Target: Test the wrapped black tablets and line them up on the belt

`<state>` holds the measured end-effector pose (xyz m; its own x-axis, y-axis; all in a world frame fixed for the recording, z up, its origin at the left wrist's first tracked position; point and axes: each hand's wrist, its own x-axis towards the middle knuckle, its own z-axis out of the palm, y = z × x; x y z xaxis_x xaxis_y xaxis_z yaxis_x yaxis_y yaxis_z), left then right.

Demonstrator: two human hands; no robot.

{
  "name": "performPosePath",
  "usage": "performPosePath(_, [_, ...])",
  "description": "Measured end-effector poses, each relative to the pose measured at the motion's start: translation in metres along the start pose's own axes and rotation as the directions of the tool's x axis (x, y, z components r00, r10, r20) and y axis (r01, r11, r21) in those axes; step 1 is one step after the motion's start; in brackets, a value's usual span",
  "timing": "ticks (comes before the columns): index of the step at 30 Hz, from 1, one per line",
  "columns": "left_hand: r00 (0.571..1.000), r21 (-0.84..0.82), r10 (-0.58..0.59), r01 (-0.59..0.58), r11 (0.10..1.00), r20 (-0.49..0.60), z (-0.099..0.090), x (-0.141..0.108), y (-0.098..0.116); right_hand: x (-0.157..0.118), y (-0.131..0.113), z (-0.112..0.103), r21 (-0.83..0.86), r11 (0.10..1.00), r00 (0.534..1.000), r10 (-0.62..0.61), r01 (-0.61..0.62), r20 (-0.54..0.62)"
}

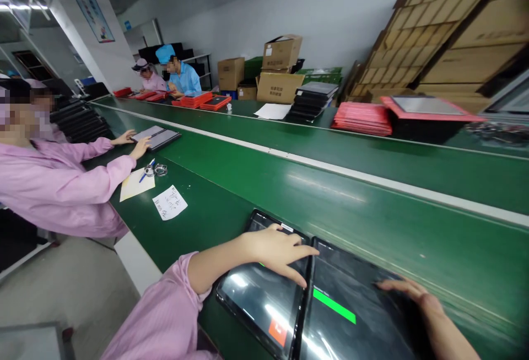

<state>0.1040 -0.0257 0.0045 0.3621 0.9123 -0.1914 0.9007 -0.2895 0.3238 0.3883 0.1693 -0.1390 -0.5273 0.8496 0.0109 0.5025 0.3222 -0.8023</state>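
Note:
Two glossy black tablets lie side by side at the front edge of the green workbench. Over the left tablet point(252, 299), which shows an orange-red square low on its screen, my left hand point(276, 250) is spread out, its fingertips reaching the gap between the two. The right tablet point(330, 283) shows a bright green bar. My right hand point(421, 299) is above the far right of that tablet, fingers stretched out and a little blurred; whether it touches the glass I cannot tell. Neither hand grips anything. The lower ends of both tablets are cut off by the frame.
A handwritten note point(169, 203) and a yellow sheet point(136, 185) with a blue pen lie to the left. Beside them a co-worker in pink handles a dark flat device point(159, 138). Pink-red sheets point(361, 118) and cardboard boxes point(281, 87) stand beyond the white rail point(297, 157).

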Motion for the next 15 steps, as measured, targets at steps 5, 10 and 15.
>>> performPosePath(5, [0.994, 0.049, -0.089, 0.092, 0.995, -0.055, -0.011, -0.001, -0.02, -0.016, -0.02, 0.004, 0.468, 0.852, 0.96, 0.278, -0.235, -0.024])
performPosePath(10, [0.976, -0.065, -0.217, 0.217, 0.974, 0.001, -0.014, 0.027, -0.053, -0.002, -0.037, -0.008, 0.341, 0.899, 0.955, 0.295, -0.274, -0.01])
performPosePath(15, [0.973, -0.157, -0.137, 0.167, 0.973, 0.185, -0.019, 0.049, -0.075, 0.028, -0.055, -0.009, 0.151, 0.958, 0.966, 0.226, -0.243, 0.122])
